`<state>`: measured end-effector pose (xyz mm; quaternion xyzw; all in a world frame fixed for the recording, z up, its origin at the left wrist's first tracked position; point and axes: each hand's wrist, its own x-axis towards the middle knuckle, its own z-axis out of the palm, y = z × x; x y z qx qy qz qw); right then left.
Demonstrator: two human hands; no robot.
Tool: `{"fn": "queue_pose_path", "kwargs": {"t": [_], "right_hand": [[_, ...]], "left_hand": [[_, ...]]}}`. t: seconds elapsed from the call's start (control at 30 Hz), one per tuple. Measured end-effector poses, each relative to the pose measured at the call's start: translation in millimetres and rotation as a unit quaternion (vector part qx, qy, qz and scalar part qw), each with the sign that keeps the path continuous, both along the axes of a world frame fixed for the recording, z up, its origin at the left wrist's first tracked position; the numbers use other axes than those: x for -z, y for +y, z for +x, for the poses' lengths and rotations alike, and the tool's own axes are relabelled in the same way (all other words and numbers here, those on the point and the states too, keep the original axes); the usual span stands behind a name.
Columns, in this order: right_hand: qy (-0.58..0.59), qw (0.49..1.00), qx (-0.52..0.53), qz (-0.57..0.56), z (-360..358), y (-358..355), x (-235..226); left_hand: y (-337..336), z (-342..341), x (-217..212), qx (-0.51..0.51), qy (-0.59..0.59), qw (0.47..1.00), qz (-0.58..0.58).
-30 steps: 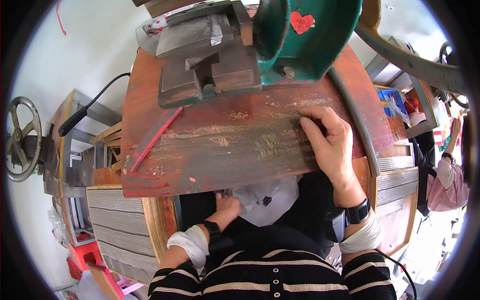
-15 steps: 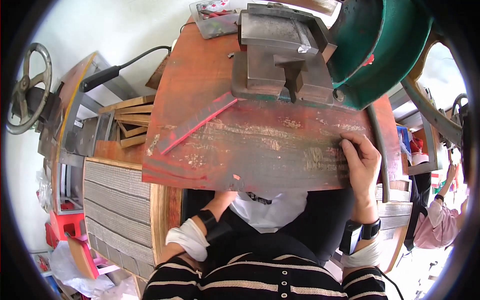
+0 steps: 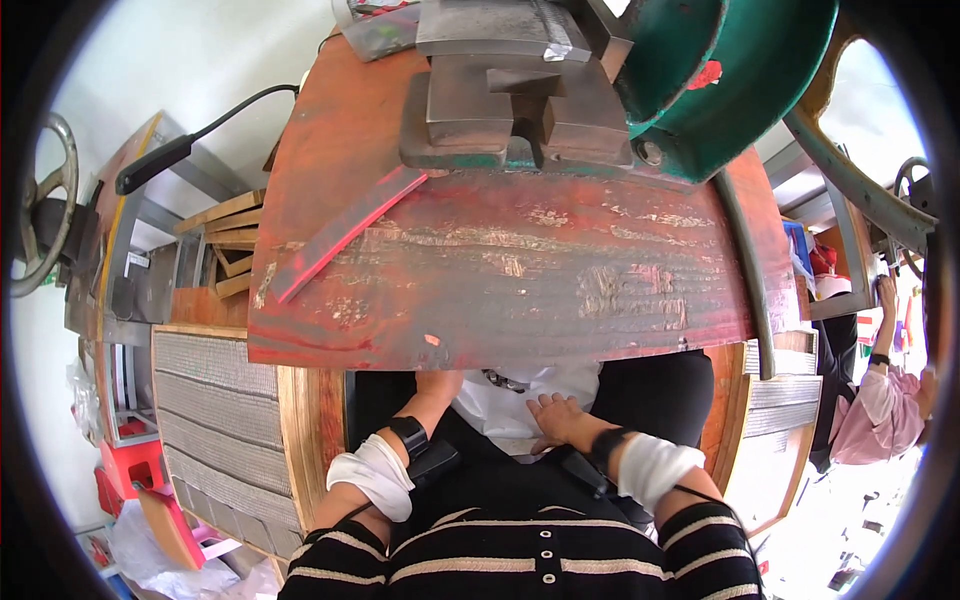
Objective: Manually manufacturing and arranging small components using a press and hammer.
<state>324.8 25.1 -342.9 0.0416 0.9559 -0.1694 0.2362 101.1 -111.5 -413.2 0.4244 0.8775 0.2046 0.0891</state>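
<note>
My right hand (image 3: 560,418) rests on a white bag or cloth (image 3: 488,412) in my lap, its fingers stretched out and holding nothing visible. Some small dark pieces (image 3: 503,380) lie on the white material near the bench edge. My left hand (image 3: 440,383) reaches in at the left side of the white material. Its fingers are hidden beneath the edge of the worn wooden bench top (image 3: 450,290), so I cannot see whether they hold anything.
On the bench, a grey metal die block (image 3: 475,110) sits on a green press (image 3: 770,110). A red-edged bar (image 3: 350,235) lies left, a dark rod (image 3: 745,270) right. Wooden trays of thin strips (image 3: 225,410) flank me. Another person (image 3: 880,410) is at the far right.
My right hand has left the bench top's right side and come down to the white material in my lap. My left hand stays by the bench edge. The view has shifted slightly.
</note>
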Motion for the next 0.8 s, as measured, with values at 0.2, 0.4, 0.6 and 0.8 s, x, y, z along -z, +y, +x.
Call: {"fn": "queue_pose_path", "kwargs": {"t": [0.2, 0.4, 0.6, 0.8], "right_hand": [[-0.149, 0.988, 0.033, 0.008, -15, -5, 82], [-0.208, 0.971, -0.082, -0.084, -16, 2, -38], [-0.188, 0.978, -0.021, -0.084, -18, -5, -19], [-0.2, 0.96, -0.092, -0.174, -51, 5, -36]], "left_hand": [[-2, -3, -42, -0.032, -0.131, 0.991, -0.008], [-23, -5, -77, -0.027, -0.118, 0.993, 0.012], [-6, 28, -102, 0.094, 0.009, 0.995, -0.036], [-21, 24, -95, 0.286, -0.05, 0.887, -0.36]]}}
